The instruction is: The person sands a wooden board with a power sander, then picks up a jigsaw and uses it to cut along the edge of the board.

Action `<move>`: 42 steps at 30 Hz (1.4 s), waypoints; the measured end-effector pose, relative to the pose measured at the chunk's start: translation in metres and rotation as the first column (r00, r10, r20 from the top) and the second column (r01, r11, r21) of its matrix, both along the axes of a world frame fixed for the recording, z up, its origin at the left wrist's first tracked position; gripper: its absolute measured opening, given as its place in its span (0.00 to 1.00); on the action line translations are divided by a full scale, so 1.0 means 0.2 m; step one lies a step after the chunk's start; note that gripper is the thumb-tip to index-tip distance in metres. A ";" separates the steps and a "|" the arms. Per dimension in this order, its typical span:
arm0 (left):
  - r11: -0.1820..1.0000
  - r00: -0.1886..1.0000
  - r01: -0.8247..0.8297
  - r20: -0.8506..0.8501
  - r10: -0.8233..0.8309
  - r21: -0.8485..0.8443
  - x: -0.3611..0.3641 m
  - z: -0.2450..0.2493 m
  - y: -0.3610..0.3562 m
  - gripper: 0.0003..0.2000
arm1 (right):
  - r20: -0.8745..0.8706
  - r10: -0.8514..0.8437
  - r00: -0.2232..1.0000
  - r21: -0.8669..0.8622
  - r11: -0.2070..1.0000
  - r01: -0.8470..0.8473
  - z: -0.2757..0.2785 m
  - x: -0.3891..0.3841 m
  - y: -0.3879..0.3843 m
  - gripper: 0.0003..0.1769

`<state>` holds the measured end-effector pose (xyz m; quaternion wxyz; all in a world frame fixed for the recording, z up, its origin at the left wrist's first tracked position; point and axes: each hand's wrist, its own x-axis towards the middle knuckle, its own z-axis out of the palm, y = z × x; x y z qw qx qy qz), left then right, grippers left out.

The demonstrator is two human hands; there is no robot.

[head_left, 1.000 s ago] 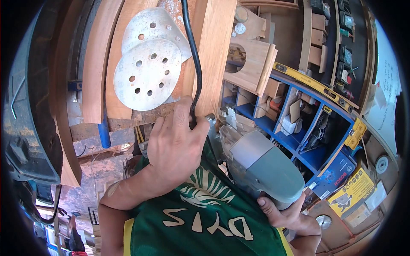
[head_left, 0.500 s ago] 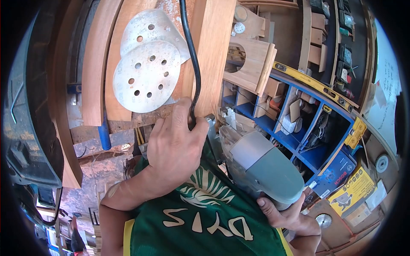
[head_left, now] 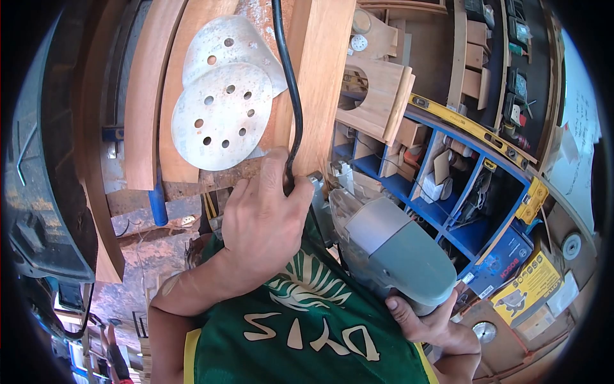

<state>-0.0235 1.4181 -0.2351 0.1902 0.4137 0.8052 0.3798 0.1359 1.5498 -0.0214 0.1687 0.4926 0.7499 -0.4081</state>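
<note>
Between half a second ago and now I see little change: the left hand (head_left: pixel 265 221) and right hand (head_left: pixel 425 320) stand as they did, and so does the grey-green power tool (head_left: pixel 403 249) lying aslant by the jersey (head_left: pixel 307 361). The two sanding discs (head_left: pixel 222 116), overlapping left of the wooden beam (head_left: pixel 320 77), sit a touch lower and further right in my view. At lower left, a distant person (head_left: pixel 117 361) has shifted a limb.

My right hand is closed around the rounded end of the power tool, thumb on the near side; its other fingers are mostly lost behind the housing. My left hand is half curled, back toward me, with the black cord (head_left: pixel 291 83) passing between thumb and forefinger; the palm is hidden, so I can't tell whether it grips. The cord runs off the top edge. The tool's underside is out of sight, and the distant person is cut off and too small to read.
</note>
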 end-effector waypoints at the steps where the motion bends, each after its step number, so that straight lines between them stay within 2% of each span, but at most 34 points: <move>1: 1.000 1.000 -0.001 0.004 0.001 0.000 0.00 0.00 0.00 0.08 | -0.002 0.007 1.000 0.002 1.000 -0.007 0.00 0.00 0.00 0.16; 8: 1.000 1.000 0.006 0.008 -0.006 0.002 -0.01 0.00 0.00 0.08 | -0.021 -0.005 1.000 0.016 1.000 0.005 -0.01 0.01 -0.01 0.17; 17: 1.000 0.999 0.004 0.040 -0.004 0.002 -0.02 -0.01 0.01 0.08 | 0.043 0.037 0.998 0.001 0.999 -0.037 0.01 0.00 0.00 0.19; 20: 1.000 0.999 -0.002 0.038 0.002 0.006 -0.01 -0.01 0.01 0.07 | 0.019 -0.045 0.999 0.011 0.999 0.045 0.01 -0.01 -0.02 0.19; 29: 1.000 0.999 0.012 0.043 -0.012 -0.009 -0.02 -0.01 0.01 0.09 | 0.025 0.038 0.999 0.004 0.999 -0.039 0.00 0.02 0.00 0.19; 38: 1.000 0.998 0.007 0.069 -0.007 -0.009 -0.03 -0.01 0.01 0.10 | -0.012 -0.058 0.998 -0.007 0.998 0.058 -0.01 -0.04 -0.02 0.17; 42: 1.000 0.997 0.026 0.077 -0.025 -0.013 -0.04 0.00 0.02 0.10 | 0.024 -0.019 1.000 0.021 1.000 0.018 0.00 -0.01 -0.02 0.18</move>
